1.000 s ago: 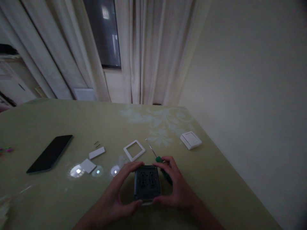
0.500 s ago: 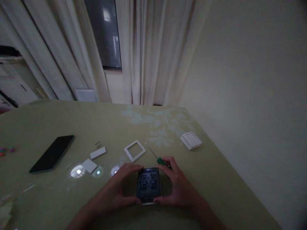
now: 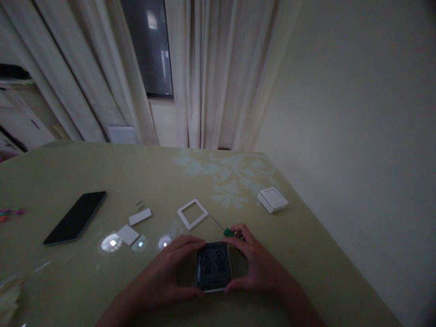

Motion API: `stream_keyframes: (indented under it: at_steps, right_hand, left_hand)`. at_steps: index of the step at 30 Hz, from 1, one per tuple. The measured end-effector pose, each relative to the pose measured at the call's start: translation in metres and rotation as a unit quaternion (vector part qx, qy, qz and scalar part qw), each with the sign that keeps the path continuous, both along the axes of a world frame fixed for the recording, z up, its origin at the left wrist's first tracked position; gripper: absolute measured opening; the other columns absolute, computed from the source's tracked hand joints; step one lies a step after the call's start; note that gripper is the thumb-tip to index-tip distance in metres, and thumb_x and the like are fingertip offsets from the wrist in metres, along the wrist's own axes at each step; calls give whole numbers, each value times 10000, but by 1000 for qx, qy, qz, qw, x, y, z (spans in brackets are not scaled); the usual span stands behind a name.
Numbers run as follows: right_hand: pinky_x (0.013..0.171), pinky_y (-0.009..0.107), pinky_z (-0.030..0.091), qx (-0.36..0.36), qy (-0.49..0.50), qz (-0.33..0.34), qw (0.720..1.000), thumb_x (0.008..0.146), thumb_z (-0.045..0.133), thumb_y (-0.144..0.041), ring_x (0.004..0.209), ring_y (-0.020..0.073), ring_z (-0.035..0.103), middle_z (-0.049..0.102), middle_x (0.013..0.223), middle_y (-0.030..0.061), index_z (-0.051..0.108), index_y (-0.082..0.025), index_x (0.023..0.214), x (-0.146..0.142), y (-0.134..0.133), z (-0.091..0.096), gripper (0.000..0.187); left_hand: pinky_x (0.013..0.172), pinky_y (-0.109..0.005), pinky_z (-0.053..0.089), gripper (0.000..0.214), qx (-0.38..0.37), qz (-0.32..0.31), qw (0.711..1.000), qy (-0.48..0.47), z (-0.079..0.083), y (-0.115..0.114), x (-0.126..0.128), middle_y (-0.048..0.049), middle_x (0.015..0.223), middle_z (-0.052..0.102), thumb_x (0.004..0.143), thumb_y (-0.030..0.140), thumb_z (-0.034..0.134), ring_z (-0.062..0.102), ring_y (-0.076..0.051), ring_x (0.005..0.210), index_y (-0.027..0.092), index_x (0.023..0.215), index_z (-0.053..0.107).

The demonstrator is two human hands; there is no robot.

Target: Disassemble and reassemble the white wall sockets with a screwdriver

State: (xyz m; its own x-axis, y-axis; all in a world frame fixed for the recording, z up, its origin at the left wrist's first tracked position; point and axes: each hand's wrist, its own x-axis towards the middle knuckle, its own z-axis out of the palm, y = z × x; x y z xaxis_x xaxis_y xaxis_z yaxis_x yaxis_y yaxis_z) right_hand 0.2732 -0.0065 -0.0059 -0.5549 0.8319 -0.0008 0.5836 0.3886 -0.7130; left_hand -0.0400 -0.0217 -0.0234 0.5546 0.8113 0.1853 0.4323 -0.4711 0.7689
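Observation:
A square, dark wall switch body [image 3: 214, 267] with two mechanisms on its face is held low in front of me. My left hand [image 3: 175, 268] grips its left side, fingers at the top corner and thumb at the bottom. On the opposite side, my right hand [image 3: 254, 261] pinches it the same way. Tucked in the right hand's fingers is a screwdriver [image 3: 229, 232] with a green handle, its thin shaft pointing away to the left. The tip meets the right corner of a white square frame [image 3: 181, 214] in the picture; whether they touch, I cannot tell.
Left of the frame lie two white rocker pieces, an oblong one [image 3: 140, 216] and a squarer one [image 3: 128, 235], near two small thin pins [image 3: 140, 205]. A black tablet [image 3: 75, 218] is further left. A white boxy switch [image 3: 272, 200] sits near the table's right edge, beside the wall.
The switch body has shifted slightly right and turned a little in both hands. The screwdriver's shaft has swung lower, its tip now overlapping the white frame's corner.

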Motion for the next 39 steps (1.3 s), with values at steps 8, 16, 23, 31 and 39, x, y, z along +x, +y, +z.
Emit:
stream_keyframes:
  at_steps: [8,16,23,31,39]
  right_hand:
    - [1224,548,469,-20,-20,6,1000,643,1020,-565,1432,396,556,449,1536,175,624,-230,1510,5,-2,6,1011]
    - [1200,520,503,6,-11,22,1000,644,1019,-549,1422,390,576,477,1531,171,627,-246,1508,7,-3,5,996]
    - [1211,539,496,-2,-18,25,1000,653,1015,-537,1435,399,568,462,1556,193,610,-217,1525,7,-4,7,1014]
    - [1230,545,472,-10,-33,22,999,611,1029,-416,1482,421,510,394,1592,204,543,-204,1567,1,-5,1,1093]
    - [1292,549,381,-38,6,19,999,620,1029,-551,1533,422,437,353,1607,201,534,-205,1598,0,-2,-2,1150]
  left_hand:
    - [1099,-590,592,924,21,-1,999,25,-4,-2,-1,-107,1510,682,739,509,968,685,-411,1326,437,1563,556]
    - [1122,-538,587,869,58,-18,997,52,1,-4,4,-83,1578,653,831,414,886,672,-372,1365,419,1612,503]
    - [1214,-570,513,976,72,-22,995,60,-8,-7,11,-47,1690,539,820,261,828,568,-360,1481,418,1670,375]
    - [1248,-581,471,955,106,-25,992,70,-8,-4,11,-59,1701,524,884,365,813,519,-367,1523,397,1698,315]
    - [694,-351,640,462,83,443,889,81,2,33,-55,-96,1148,801,1028,568,499,763,-278,922,250,1271,730]
